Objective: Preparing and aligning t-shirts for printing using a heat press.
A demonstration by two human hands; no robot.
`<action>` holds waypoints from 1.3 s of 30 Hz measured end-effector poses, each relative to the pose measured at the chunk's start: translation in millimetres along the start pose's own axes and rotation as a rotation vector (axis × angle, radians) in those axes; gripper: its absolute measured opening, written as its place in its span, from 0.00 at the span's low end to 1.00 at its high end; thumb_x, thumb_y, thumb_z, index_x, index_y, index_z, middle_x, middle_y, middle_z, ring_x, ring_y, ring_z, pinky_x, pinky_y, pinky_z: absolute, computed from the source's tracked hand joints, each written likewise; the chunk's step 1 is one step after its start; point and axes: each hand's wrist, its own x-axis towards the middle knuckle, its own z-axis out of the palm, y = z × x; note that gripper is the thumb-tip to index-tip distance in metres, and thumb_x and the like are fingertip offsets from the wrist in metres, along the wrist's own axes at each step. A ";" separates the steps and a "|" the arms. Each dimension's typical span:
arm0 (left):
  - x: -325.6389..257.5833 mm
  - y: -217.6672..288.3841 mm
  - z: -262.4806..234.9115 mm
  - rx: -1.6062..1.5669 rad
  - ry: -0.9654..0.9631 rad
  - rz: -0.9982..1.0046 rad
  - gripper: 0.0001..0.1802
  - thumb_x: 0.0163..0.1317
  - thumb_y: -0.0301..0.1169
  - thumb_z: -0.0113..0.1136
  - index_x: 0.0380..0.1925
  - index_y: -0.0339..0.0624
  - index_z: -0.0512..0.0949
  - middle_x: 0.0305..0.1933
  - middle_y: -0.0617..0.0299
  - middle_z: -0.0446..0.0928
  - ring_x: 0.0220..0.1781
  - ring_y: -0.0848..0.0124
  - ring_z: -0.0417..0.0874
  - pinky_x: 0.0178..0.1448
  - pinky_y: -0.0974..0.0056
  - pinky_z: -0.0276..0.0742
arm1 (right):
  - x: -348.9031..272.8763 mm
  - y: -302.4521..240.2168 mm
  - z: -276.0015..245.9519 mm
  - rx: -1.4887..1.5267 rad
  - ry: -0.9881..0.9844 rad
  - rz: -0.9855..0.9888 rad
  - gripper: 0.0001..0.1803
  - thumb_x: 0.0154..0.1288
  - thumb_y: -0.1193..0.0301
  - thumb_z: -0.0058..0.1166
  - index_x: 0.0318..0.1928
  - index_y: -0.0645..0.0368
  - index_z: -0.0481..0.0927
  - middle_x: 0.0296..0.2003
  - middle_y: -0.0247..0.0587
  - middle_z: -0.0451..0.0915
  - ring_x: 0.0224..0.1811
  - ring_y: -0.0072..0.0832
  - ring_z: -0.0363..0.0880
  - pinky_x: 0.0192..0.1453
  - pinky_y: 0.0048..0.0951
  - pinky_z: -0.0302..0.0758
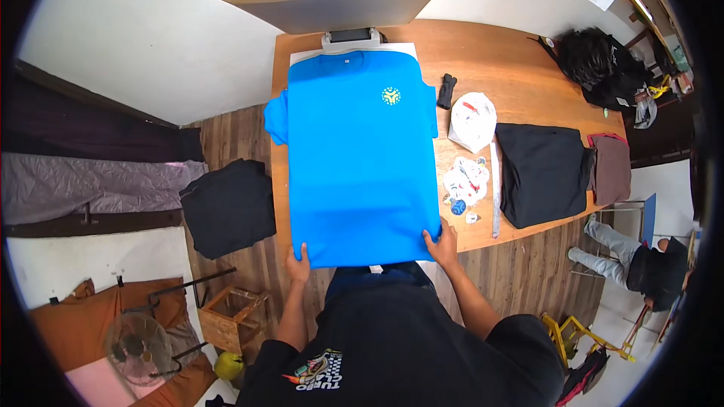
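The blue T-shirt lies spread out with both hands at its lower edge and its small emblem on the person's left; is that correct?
Not quite: the small emblem is on the person's right, as the head view shows. The blue T-shirt does lie spread out, with the left hand and right hand at its lower edge.

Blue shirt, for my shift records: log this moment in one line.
blue shirt: spread out | left grip: holding lower left corner | right grip: holding lower right corner

A blue T-shirt with 1 yellow emblem lies spread flat
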 end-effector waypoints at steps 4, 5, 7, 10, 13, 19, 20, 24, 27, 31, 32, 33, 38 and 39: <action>-8.4 -27.8 -12.1 -0.072 0.023 -0.046 0.27 0.77 0.52 0.62 0.45 0.33 0.81 0.37 0.54 0.83 0.39 0.67 0.82 0.45 0.55 0.77 | -15.0 22.6 -10.4 0.014 -0.121 0.098 0.22 0.60 0.56 0.77 0.36 0.64 0.86 0.26 0.46 0.80 0.36 0.40 0.79 0.41 0.44 0.74; -8.9 -38.4 -14.7 -0.143 0.006 -0.048 0.26 0.76 0.52 0.63 0.43 0.35 0.81 0.36 0.58 0.81 0.37 0.71 0.79 0.43 0.57 0.75 | -20.9 28.3 -14.5 0.062 -0.186 0.143 0.22 0.60 0.57 0.77 0.36 0.65 0.86 0.28 0.47 0.82 0.37 0.39 0.80 0.43 0.43 0.76; -12.4 -63.2 -24.8 -0.215 -0.012 -0.047 0.24 0.76 0.51 0.64 0.41 0.37 0.81 0.35 0.63 0.80 0.35 0.74 0.77 0.41 0.58 0.73 | -33.6 39.5 -20.2 0.086 -0.259 0.221 0.21 0.59 0.58 0.78 0.35 0.66 0.87 0.29 0.49 0.84 0.37 0.39 0.82 0.44 0.41 0.77; -23.2 -93.3 -36.8 -0.251 -0.107 -0.128 0.21 0.75 0.50 0.66 0.44 0.42 0.81 0.35 0.66 0.80 0.36 0.75 0.78 0.42 0.61 0.75 | -57.9 56.0 -25.4 0.306 -0.308 0.070 0.18 0.61 0.62 0.78 0.37 0.63 0.85 0.33 0.42 0.85 0.36 0.31 0.83 0.44 0.37 0.78; -41.1 -103.7 -46.0 -0.363 -0.092 -0.243 0.19 0.75 0.46 0.68 0.50 0.44 0.78 0.39 0.67 0.82 0.38 0.77 0.78 0.42 0.64 0.75 | -79.4 65.2 -29.1 0.415 -0.315 0.058 0.13 0.69 0.68 0.73 0.43 0.60 0.80 0.37 0.36 0.86 0.37 0.24 0.83 0.44 0.31 0.79; -64.0 -46.1 -77.2 -0.678 -0.010 -0.236 0.28 0.75 0.41 0.68 0.69 0.50 0.70 0.57 0.62 0.82 0.53 0.73 0.81 0.53 0.63 0.79 | -83.5 27.7 -54.3 0.893 -0.246 0.364 0.15 0.78 0.75 0.60 0.59 0.55 0.72 0.42 0.36 0.85 0.39 0.17 0.82 0.41 0.22 0.80; -70.6 -29.9 -84.6 -0.705 0.032 -0.195 0.30 0.75 0.41 0.68 0.72 0.52 0.68 0.60 0.61 0.81 0.57 0.71 0.81 0.55 0.62 0.80 | -81.7 16.7 -64.8 0.928 -0.196 0.412 0.18 0.78 0.72 0.61 0.62 0.55 0.71 0.40 0.35 0.85 0.36 0.17 0.81 0.38 0.25 0.81; -61.9 41.6 -104.9 -0.887 0.123 -0.059 0.35 0.75 0.38 0.67 0.77 0.50 0.64 0.63 0.57 0.80 0.58 0.68 0.84 0.60 0.59 0.83 | -39.0 -19.2 -97.7 0.983 -0.137 0.595 0.22 0.80 0.67 0.60 0.67 0.55 0.70 0.38 0.33 0.84 0.34 0.19 0.82 0.36 0.27 0.83; -40.9 81.2 -129.2 -0.940 0.082 -0.132 0.31 0.77 0.36 0.65 0.75 0.43 0.67 0.58 0.58 0.80 0.56 0.70 0.84 0.63 0.59 0.82 | -0.6 -37.9 -116.0 1.159 -0.158 0.548 0.20 0.81 0.65 0.59 0.66 0.55 0.73 0.39 0.32 0.83 0.34 0.19 0.83 0.36 0.27 0.85; 13.7 128.4 -149.1 -0.997 0.024 -0.029 0.29 0.79 0.36 0.62 0.73 0.36 0.69 0.56 0.59 0.80 0.57 0.70 0.83 0.67 0.58 0.79 | 62.7 -66.7 -124.7 1.316 -0.120 0.526 0.18 0.81 0.66 0.58 0.64 0.61 0.76 0.49 0.34 0.83 0.46 0.20 0.84 0.48 0.30 0.87; 30.5 140.7 -151.7 -0.991 0.021 0.037 0.28 0.79 0.36 0.62 0.73 0.35 0.70 0.57 0.59 0.79 0.58 0.70 0.83 0.69 0.58 0.78 | 81.1 -74.5 -126.2 1.309 -0.044 0.576 0.18 0.81 0.67 0.57 0.64 0.62 0.76 0.52 0.35 0.82 0.50 0.21 0.84 0.53 0.31 0.86; 49.3 154.1 -152.9 -0.988 0.019 0.139 0.28 0.79 0.36 0.61 0.73 0.34 0.70 0.57 0.58 0.79 0.59 0.70 0.83 0.70 0.58 0.77 | 99.7 -82.3 -127.7 1.387 -0.093 0.512 0.19 0.81 0.68 0.57 0.65 0.64 0.76 0.55 0.36 0.82 0.54 0.22 0.83 0.58 0.33 0.86; 143.2 218.9 -148.4 -1.019 -0.075 0.272 0.32 0.80 0.35 0.59 0.76 0.28 0.65 0.70 0.51 0.75 0.69 0.65 0.79 0.81 0.56 0.70 | 206.0 -114.4 -111.4 1.523 0.111 0.548 0.22 0.82 0.75 0.52 0.70 0.73 0.70 0.61 0.47 0.78 0.62 0.32 0.81 0.73 0.38 0.80; 161.3 230.3 -145.7 -1.037 -0.111 0.244 0.32 0.80 0.34 0.58 0.76 0.27 0.63 0.72 0.49 0.73 0.70 0.63 0.78 0.82 0.55 0.69 | 227.9 -118.7 -104.7 1.570 0.137 0.580 0.22 0.82 0.76 0.50 0.70 0.75 0.69 0.63 0.50 0.76 0.64 0.35 0.80 0.75 0.39 0.78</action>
